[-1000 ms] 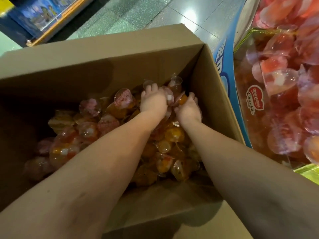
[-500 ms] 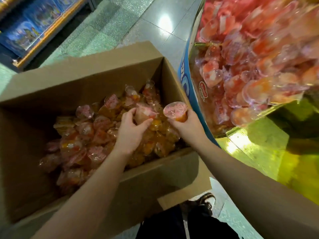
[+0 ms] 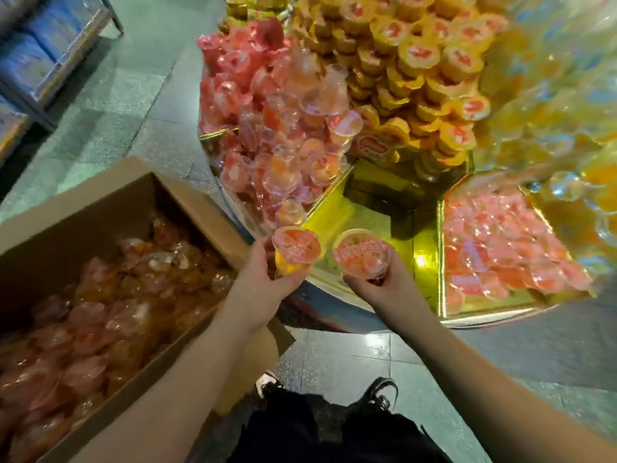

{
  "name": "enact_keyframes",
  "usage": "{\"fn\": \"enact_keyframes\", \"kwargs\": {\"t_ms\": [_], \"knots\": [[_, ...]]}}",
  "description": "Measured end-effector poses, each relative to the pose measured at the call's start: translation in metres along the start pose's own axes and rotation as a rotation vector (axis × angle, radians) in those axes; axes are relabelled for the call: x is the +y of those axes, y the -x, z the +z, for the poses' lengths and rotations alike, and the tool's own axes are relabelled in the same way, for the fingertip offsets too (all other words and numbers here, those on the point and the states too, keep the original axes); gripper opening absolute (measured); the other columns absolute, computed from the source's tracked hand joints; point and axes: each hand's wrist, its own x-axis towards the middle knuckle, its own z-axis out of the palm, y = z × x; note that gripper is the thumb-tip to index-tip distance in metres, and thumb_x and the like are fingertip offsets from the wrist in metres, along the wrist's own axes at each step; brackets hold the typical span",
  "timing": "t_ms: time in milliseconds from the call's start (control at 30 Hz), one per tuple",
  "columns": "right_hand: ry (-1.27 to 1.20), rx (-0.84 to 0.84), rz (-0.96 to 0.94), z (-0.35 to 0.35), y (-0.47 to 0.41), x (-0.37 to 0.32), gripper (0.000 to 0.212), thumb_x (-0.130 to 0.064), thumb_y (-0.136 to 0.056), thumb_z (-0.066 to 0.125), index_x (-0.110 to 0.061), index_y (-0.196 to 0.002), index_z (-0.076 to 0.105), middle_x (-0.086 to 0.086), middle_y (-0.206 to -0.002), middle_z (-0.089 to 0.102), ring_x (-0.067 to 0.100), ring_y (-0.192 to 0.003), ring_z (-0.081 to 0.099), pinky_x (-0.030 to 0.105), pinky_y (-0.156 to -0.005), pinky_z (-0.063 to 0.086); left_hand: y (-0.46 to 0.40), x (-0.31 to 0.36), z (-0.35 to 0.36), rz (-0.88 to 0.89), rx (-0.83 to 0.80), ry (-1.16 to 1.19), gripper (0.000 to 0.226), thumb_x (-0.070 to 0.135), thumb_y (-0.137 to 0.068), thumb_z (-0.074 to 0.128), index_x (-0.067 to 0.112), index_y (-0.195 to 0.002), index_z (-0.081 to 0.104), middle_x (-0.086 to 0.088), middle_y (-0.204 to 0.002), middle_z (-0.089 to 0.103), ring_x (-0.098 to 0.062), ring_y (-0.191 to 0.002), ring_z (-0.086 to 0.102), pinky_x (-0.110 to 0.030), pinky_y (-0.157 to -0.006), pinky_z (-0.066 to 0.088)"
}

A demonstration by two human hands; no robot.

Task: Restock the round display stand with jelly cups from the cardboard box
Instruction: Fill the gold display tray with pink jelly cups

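Jelly cups fill much of the cardboard box (image 3: 187, 192), so most restocking remains. We hold one cup in our left hand (image 3: 263, 279), another in our right hand (image 3: 384, 285), over the round display stand's empty yellow compartment (image 3: 337, 212).

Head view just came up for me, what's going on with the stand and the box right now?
A person is restocking. The left hand holds one jelly cup and the right hand holds another jelly cup, both over the near edge of the round display stand, at a bare golden compartment between two sections of pink cups. The cardboard box sits to the left on the floor, with many cups left inside.
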Motion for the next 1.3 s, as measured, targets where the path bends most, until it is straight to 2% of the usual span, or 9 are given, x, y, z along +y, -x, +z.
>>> {"fn": "enact_keyframes", "kwargs": {"t_ms": [133,200,300,400,500,667,900,1067,1300], "knots": [[-0.05,0.081,0.036,-0.079,0.034,0.047,0.047,-0.024,-0.082,0.08,-0.044,-0.111,0.049,-0.018,-0.107,0.066,-0.009,-0.095,0.062,0.017,-0.085,0.051,0.006,0.024,0.092,0.055,-0.114,-0.076,0.061,0.042,-0.076,0.079,0.041,-0.126,0.043,0.019,-0.125,0.057,-0.003,-0.117,0.053,-0.019,-0.089,0.041],[-0.072,0.116,0.062,-0.12,0.051,0.071,0.047,-0.026,-0.082,0.08,-0.045,-0.11,0.047,-0.019,-0.105,0.066,-0.01,-0.094,0.062,0.013,-0.08,0.048,0.011,0.03,0.141,0.061,-0.148,-0.086,0.062,0.05,-0.068,0.078,0.044,-0.122,0.047,0.022,-0.121,0.06,0.004,-0.114,0.056,-0.023,-0.094,0.043],[-0.068,0.167,0.096,-0.174,0.071,0.107,0.052,-0.034,-0.081,0.079,-0.044,-0.117,0.043,-0.024,-0.11,0.059,-0.011,-0.094,0.059,0.005,-0.073,0.042,0.019,0.034,0.212,0.076,-0.19,-0.117,0.054,0.032,-0.077,0.081,0.042,-0.12,0.049,0.023,-0.117,0.06,0.012,-0.107,0.055,-0.011,-0.092,0.042],[-0.028,0.246,0.134,-0.22,0.085,0.145,0.067,-0.042,-0.079,0.079,-0.035,-0.132,0.039,-0.021,-0.113,0.057,0.003,-0.098,0.059,0.019,-0.077,0.044,0.021,0.032,0.276,0.057,-0.246,-0.115,0.058,0.014,-0.082,0.078,0.031,-0.13,0.05,0.02,-0.117,0.063,0.009,-0.107,0.058,-0.003,-0.082,0.04],[-0.055,0.312,0.149,-0.256,0.091,0.177,0.061,-0.037,-0.078,0.082,-0.035,-0.124,0.041,-0.027,-0.106,0.056,-0.003,-0.097,0.059,0.016,-0.075,0.045,0.019,0.026,0.327,0.021,-0.269,-0.15,0.055,0.018,-0.082,0.079,0.04,-0.122,0.047,0.017,-0.117,0.063,-0.002,-0.108,0.06,-0.014,-0.084,0.043],[-0.106,0.371,0.15,-0.293,0.079,0.212,0.055,-0.034,-0.082,0.079,-0.039,-0.12,0.041,-0.028,-0.11,0.055,-0.016,-0.095,0.054,0.008,-0.072,0.041,0.005,0.025,0.386,-0.022,-0.273,-0.235,0.06,0.02,-0.083,0.078,0.031,-0.129,0.041,0.012,-0.115,0.061,0.001,-0.096,0.057,0.002,-0.066,0.037],[-0.098,0.449,0.148,-0.303,0.028,0.249,0.066,-0.045,-0.08,0.078,-0.026,-0.134,0.045,-0.016,-0.119,0.056,0.006,-0.108,0.055,0.016,-0.079,0.043,-0.039,0.01,0.429,-0.11,-0.223,-0.283,0.073,0.018,-0.083,0.079,0.024,-0.142,0.035,0.005,-0.126,0.057,-0.011,-0.107,0.056,-0.004,-0.059,0.04],[-0.024,0.507,0.157,-0.302,-0.003,0.278,0.071,-0.04,-0.08,0.08,-0.016,-0.139,0.048,-0.002,-0.122,0.04,0.007,-0.111,0.045,0.019,-0.09,0.037,-0.068,-0.007,0.445,-0.094,-0.235,-0.362,0.071,0.025,-0.08,0.081,0.038,-0.135,0.039,0.005,-0.13,0.058,-0.017,-0.11,0.06,-0.022,-0.078,0.045],[0.009,0.505,0.161,-0.3,-0.018,0.295,0.065,-0.043,-0.079,0.079,-0.015,-0.131,0.054,0.001,-0.119,0.057,0.013,-0.11,0.053,0.028,-0.091,0.045,-0.077,-0.017,0.455,-0.097,-0.24,-0.327,0.078,0.021,-0.081,0.081,0.029,-0.146,0.038,0.011,-0.125,0.056,-0.01,-0.115,0.054,-0.025,-0.094,0.042]]}}
